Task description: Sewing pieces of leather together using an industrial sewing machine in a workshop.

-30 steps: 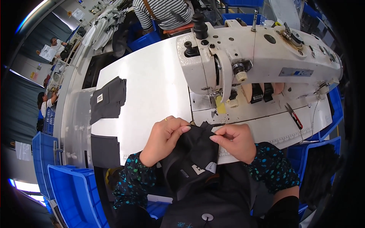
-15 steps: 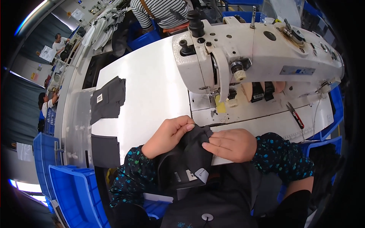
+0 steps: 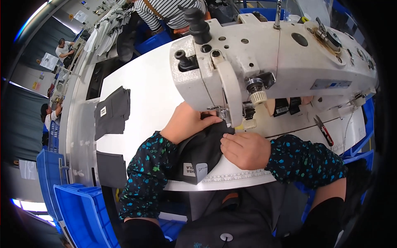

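Both my hands hold a dark grey fabric piece (image 3: 198,151) at the needle end of a white sewing machine (image 3: 264,49). My left hand (image 3: 186,122) presses the fabric's upper left part, its fingers closed near the presser foot (image 3: 223,113). On the right edge of the cloth, my right hand (image 3: 246,149) pinches with its fingers bent together. A white label (image 3: 189,169) and a pale marked tag (image 3: 202,170) show on the near end of the fabric. The cloth's far edge is partly hidden under the machine head.
Stacked dark grey pieces (image 3: 113,111) and another dark pile (image 3: 111,169) lie at the table's left. Red-handled thread snips (image 3: 324,130) rest right of the machine. A ruler strip (image 3: 235,175) runs along the near edge. Blue bins (image 3: 82,215) stand at the left; other people sit farther off.
Both hands have carried the fabric forward from the table's near edge to beneath the machine head. The fabric now lies flatter on the table, with its label facing up.
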Demonstrator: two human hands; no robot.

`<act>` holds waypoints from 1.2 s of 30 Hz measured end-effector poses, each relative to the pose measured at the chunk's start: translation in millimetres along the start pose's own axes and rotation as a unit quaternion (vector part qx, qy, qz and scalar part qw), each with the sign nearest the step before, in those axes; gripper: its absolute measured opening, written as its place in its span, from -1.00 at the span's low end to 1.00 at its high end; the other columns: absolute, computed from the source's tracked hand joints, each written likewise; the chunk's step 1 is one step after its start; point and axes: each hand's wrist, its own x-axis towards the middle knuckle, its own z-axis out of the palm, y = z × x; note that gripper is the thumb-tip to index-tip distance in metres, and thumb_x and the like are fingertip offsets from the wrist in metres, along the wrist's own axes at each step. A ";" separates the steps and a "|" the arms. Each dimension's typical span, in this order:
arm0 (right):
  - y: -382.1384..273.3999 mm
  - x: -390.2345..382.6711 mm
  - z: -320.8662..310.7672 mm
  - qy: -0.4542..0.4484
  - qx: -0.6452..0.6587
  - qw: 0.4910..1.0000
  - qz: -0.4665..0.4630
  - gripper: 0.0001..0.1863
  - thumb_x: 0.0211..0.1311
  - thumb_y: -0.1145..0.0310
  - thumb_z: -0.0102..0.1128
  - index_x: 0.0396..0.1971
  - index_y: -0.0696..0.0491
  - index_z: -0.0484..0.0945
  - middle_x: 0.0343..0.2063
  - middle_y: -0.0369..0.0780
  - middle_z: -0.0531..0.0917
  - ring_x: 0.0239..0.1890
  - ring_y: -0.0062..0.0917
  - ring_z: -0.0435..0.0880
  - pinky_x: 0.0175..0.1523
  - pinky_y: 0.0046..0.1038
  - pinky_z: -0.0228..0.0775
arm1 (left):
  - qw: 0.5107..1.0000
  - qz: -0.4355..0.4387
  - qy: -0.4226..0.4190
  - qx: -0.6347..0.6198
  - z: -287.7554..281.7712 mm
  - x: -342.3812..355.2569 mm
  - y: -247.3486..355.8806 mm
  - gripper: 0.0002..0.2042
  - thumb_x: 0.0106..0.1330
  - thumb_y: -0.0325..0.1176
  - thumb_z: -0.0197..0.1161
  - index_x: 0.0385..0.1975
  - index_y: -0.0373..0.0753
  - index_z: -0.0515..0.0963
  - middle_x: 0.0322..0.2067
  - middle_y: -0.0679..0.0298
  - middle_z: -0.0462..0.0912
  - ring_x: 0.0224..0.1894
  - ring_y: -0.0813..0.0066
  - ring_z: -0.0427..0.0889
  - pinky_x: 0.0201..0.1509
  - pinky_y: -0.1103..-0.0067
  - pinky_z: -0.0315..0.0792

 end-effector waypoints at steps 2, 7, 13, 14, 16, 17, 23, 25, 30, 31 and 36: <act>-0.5 0.3 -2.9 -0.007 0.005 1.000 0.005 -0.76 -0.01 0.38 0.21 -0.37 0.23 0.64 -0.30 -0.10 0.67 -0.16 -0.30 0.73 -0.11 -0.42 0.62 | 0.999 -0.026 -0.005 0.029 -10.3 -4.9 18.2 -0.78 0.10 -0.35 0.50 -0.27 -0.23 0.69 -0.40 0.25 0.75 -0.35 0.30 0.72 -0.25 0.44 0.55; -0.1 1.4 -5.3 -0.016 0.006 1.000 0.008 -0.74 -0.01 0.38 0.21 -0.36 0.24 0.65 -0.30 -0.09 0.68 -0.16 -0.30 0.73 -0.11 -0.43 0.62 | 0.995 0.013 0.035 0.089 -3.7 -5.2 13.7 -0.72 0.14 -0.36 0.45 -0.14 -0.20 0.68 -0.26 0.13 0.75 -0.21 0.06 0.71 -0.13 0.33 0.56; 2.7 0.9 -7.7 -0.015 -0.020 0.998 0.057 -0.75 -0.03 0.41 0.23 -0.34 0.22 0.65 -0.30 -0.12 0.68 -0.26 -0.41 0.72 -0.23 -0.49 0.58 | 0.991 0.118 0.006 0.063 0.4 22.0 -12.7 -0.71 0.16 -0.32 0.45 -0.12 -0.19 0.68 -0.16 0.11 0.73 -0.06 0.08 0.68 0.05 0.32 0.52; 3.4 -0.2 -7.3 -0.019 -0.027 0.997 0.066 -0.77 -0.02 0.41 0.23 -0.34 0.21 0.65 -0.32 -0.15 0.67 -0.30 -0.46 0.70 -0.27 -0.50 0.56 | 0.991 0.119 0.005 0.062 -1.7 21.8 -9.9 -0.71 0.16 -0.32 0.45 -0.12 -0.19 0.68 -0.16 0.11 0.73 -0.06 0.08 0.68 0.05 0.32 0.52; 4.6 -0.5 -8.0 -0.026 -0.035 0.996 0.075 -0.78 -0.01 0.42 0.24 -0.35 0.19 0.65 -0.34 -0.18 0.66 -0.33 -0.51 0.68 -0.31 -0.51 0.53 | 0.992 0.128 0.014 0.004 -8.9 19.2 -1.3 -0.72 0.18 -0.31 0.44 -0.11 -0.17 0.68 -0.15 0.14 0.73 -0.04 0.11 0.68 0.07 0.34 0.52; 5.1 0.7 -9.2 -0.021 -0.035 0.996 0.076 -0.80 0.01 0.43 0.24 -0.35 0.19 0.65 -0.37 -0.21 0.64 -0.35 -0.54 0.67 -0.33 -0.52 0.51 | 0.992 0.129 0.013 0.003 -8.9 19.5 -0.3 -0.72 0.18 -0.31 0.44 -0.11 -0.17 0.68 -0.15 0.14 0.73 -0.04 0.11 0.68 0.07 0.34 0.52; 5.8 5.7 -9.0 -0.003 -0.033 0.997 0.075 -0.86 0.05 0.46 0.24 -0.37 0.17 0.64 -0.43 -0.25 0.60 -0.37 -0.55 0.66 -0.35 -0.52 0.50 | 0.992 0.121 -0.009 0.034 -3.6 24.7 -22.9 -0.72 0.18 -0.33 0.43 -0.11 -0.17 0.68 -0.14 0.14 0.73 -0.04 0.13 0.68 0.06 0.34 0.52; 5.8 5.4 -6.5 -0.002 -0.038 0.996 0.080 -0.87 0.04 0.46 0.24 -0.38 0.16 0.64 -0.43 -0.26 0.59 -0.37 -0.54 0.65 -0.34 -0.52 0.50 | 0.990 0.129 0.011 0.054 -5.9 24.2 -21.0 -0.74 0.19 -0.33 0.42 -0.12 -0.18 0.68 -0.16 0.14 0.73 -0.05 0.14 0.68 0.06 0.33 0.53; 8.7 0.1 -5.5 0.004 -0.022 0.996 0.083 -0.84 0.01 0.45 0.26 -0.37 0.14 0.64 -0.41 -0.28 0.61 -0.37 -0.51 0.65 -0.30 -0.49 0.50 | 0.962 0.061 0.082 0.252 -30.5 -12.1 33.7 -0.70 0.12 -0.36 0.42 -0.11 -0.18 0.65 -0.12 0.15 0.69 -0.03 0.16 0.63 0.01 0.31 0.43; 9.6 -0.4 -6.5 0.004 -0.024 0.996 0.087 -0.84 0.01 0.45 0.26 -0.37 0.14 0.64 -0.41 -0.28 0.61 -0.37 -0.51 0.65 -0.30 -0.49 0.50 | 0.937 0.063 0.118 0.322 -32.9 -29.8 48.8 -0.66 0.10 -0.37 0.42 -0.08 -0.16 0.63 -0.08 0.18 0.67 0.01 0.18 0.61 0.05 0.31 0.38; 11.5 2.5 -7.4 0.040 -0.034 0.993 0.105 -0.78 -0.10 0.38 0.31 -0.37 0.08 0.65 -0.34 -0.30 0.64 -0.38 -0.49 0.61 -0.29 -0.44 0.49 | 0.945 0.121 0.162 0.259 23.2 -88.6 92.8 -0.48 -0.05 -0.35 0.48 -0.02 -0.22 0.50 0.03 0.20 0.56 0.01 0.23 0.55 0.19 0.24 0.20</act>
